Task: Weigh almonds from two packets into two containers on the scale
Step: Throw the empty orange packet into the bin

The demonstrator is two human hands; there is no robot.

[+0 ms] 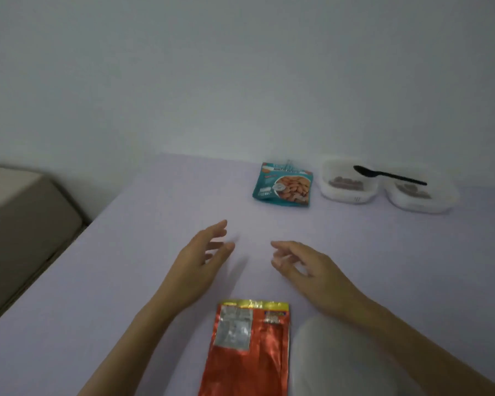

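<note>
**Q:** How many hands are showing, and what are they holding?

**A:** Two. The left hand (200, 252) and the right hand (306, 267) are hovering over the middle of the lavender tabletop (97, 281), with a gap between them. Their fingers are lying loosely spread and lightly bent. Neither hand is gripping or touching anything.

**Q:** How many packets are lying on the table?

**A:** Two. A red foil packet (246, 355) with a yellow top strip is lying flat at the near edge, closer to the camera than both hands. A teal packet (282, 185), printed with a picture of almonds, is sitting well beyond the hands, toward the far edge.

**Q:** And the containers?

**A:** Two, both white. They are standing side by side just to the right of the teal packet: the left container (340, 195) and the right container (429, 205). Whether their rims are touching cannot be told. Each is holding a few brown pieces (345, 182), too blurred to count. One black spoon (389, 175) is resting across both, with its bowl over the left container and its handle reaching over the right one.

**Q:** Is anything else showing?

**A:** One beige piece of furniture (20, 224) is standing beside the table's left edge.
</note>
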